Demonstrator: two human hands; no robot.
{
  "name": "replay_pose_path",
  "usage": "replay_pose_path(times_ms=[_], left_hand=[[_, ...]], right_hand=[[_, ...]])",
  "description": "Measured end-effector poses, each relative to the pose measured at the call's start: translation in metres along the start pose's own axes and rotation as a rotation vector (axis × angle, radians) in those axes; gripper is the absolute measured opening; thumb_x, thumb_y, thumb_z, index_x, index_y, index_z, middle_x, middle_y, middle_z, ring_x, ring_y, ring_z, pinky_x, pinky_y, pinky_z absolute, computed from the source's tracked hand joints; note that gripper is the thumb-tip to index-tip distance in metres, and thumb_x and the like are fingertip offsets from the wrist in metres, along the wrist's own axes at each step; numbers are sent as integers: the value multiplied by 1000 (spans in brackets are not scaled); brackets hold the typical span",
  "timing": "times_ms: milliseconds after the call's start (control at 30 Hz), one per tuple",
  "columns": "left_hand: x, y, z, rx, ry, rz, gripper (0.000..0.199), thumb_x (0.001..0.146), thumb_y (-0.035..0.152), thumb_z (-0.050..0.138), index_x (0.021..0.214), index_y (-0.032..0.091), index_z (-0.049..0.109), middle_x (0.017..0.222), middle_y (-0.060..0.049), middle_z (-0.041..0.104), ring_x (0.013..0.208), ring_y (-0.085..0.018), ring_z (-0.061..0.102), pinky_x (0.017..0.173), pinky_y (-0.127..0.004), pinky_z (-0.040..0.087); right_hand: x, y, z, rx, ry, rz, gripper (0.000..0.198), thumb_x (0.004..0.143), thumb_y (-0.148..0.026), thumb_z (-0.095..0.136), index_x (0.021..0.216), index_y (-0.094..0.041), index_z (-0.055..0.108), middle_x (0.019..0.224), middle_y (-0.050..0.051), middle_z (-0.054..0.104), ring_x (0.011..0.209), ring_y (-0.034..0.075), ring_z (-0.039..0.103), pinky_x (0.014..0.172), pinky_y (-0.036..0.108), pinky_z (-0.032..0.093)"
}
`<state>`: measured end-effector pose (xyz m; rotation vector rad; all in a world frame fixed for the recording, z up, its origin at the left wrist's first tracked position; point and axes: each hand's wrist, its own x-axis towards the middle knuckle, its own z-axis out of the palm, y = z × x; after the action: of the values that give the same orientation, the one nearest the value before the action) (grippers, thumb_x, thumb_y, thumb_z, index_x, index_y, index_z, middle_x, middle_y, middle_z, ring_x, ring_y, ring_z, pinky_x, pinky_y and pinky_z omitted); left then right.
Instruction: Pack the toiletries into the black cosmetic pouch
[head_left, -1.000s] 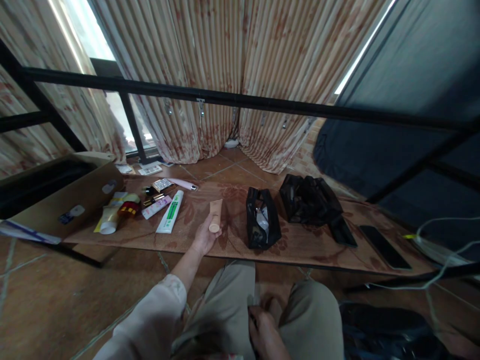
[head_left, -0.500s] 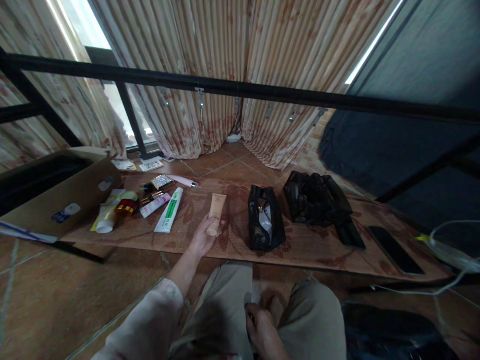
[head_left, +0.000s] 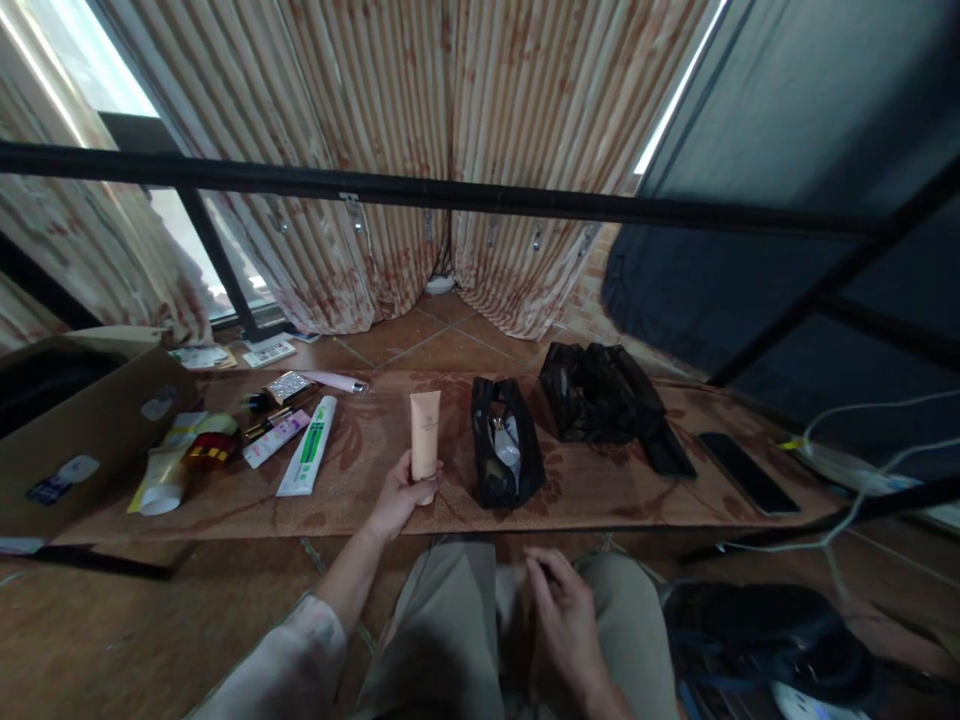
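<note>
My left hand (head_left: 401, 497) is closed around the lower end of a beige cosmetic tube (head_left: 425, 435), which stands upright over the covered bench. Over my lap, my right hand (head_left: 564, 605) holds nothing, its fingers loosely bent and apart. Just right of the tube is a small black mesh bag (head_left: 487, 490), its top open on a pale item inside. To the left lie a white and green tube (head_left: 309, 450), a pink and white tube (head_left: 276, 438) and a gold tube with a white cap (head_left: 163, 482).
A cardboard box (head_left: 161, 385) stands at the left end. Further right are a larger black mesh bag (head_left: 592, 400), a dark phone (head_left: 748, 473) and a white cable (head_left: 825, 540). A dark metal rail (head_left: 480, 195) crosses beyond the bench, before curtains (head_left: 390, 110).
The beige tube has turned more upright in my left hand, and its printed side now faces me. My right hand has risen from my lap and its fingers have loosened. The view has shifted right.
</note>
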<state>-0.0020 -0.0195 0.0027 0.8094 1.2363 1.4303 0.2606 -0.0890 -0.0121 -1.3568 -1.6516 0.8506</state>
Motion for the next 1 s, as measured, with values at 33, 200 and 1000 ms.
replay_pose_path(times_ms=[33, 200, 1000], left_hand=[[-1, 1, 1, 35, -1, 3, 47, 54, 20, 77, 98, 16, 63, 96, -6, 70, 84, -18, 64, 73, -28, 49], [-3, 5, 5, 159, 0, 13, 47, 54, 22, 73, 99, 16, 60, 90, -5, 68, 75, -16, 61, 63, -24, 46], [3, -6, 9, 272, 21, 85, 37, 63, 34, 75, 91, 17, 59, 73, 3, 60, 60, -9, 52, 56, -21, 40]], right_hand=[[14, 3, -7, -1, 53, -2, 27, 93, -38, 47, 98, -19, 67, 97, 8, 69, 92, 20, 63, 82, 30, 49], [76, 20, -27, -231, 65, -57, 30, 91, -35, 46, 102, -15, 65, 100, 11, 67, 93, 22, 62, 84, 34, 48], [121, -20, -13, -695, -396, 81, 42, 80, -56, 62, 106, -23, 66, 103, 9, 69, 97, 25, 63, 73, 29, 42]])
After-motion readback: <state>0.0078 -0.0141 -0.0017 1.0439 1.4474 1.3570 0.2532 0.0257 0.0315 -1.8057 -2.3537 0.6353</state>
